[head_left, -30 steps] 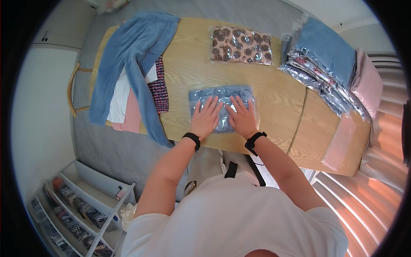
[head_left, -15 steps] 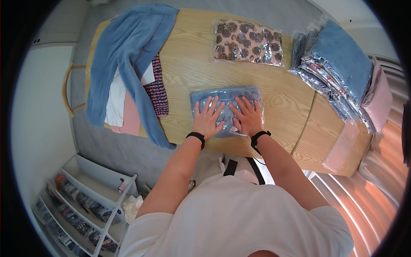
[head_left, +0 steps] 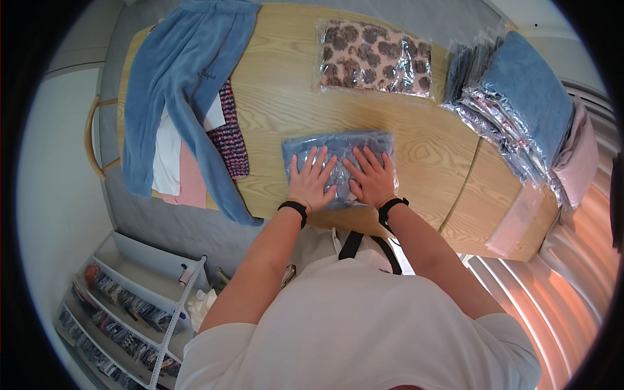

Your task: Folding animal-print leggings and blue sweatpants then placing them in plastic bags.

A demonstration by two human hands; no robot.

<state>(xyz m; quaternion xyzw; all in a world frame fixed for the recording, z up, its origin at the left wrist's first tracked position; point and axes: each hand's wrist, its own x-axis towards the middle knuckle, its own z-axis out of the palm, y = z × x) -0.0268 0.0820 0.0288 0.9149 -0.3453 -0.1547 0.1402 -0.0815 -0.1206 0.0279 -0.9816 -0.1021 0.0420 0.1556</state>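
A folded blue-grey garment in a clear plastic bag (head_left: 341, 141) lies flat on the wooden table (head_left: 273, 84), close to its near edge. My left hand (head_left: 312, 182) rests flat on the left part of the bag, fingers spread. On the right part lies my right hand (head_left: 374, 179), also flat with its fingers apart. Neither hand grips anything; both touch the bag's top. The plastic is shiny and wrinkled between them. Parts of the garment are hidden under my palms.
Blue fleece trousers (head_left: 182, 58) drape over white, pink and patterned cloth at the left. A bagged brown-spotted pink fabric (head_left: 377, 58) lies at the back. Stacked bagged garments (head_left: 526, 91) and a pink strip (head_left: 517, 221) are at the right. Shelving (head_left: 130, 292) stands lower left.
The view has shifted slightly, so the table's things appear a little displaced. Both hands stay flat on the bag, almost in the same place on it.
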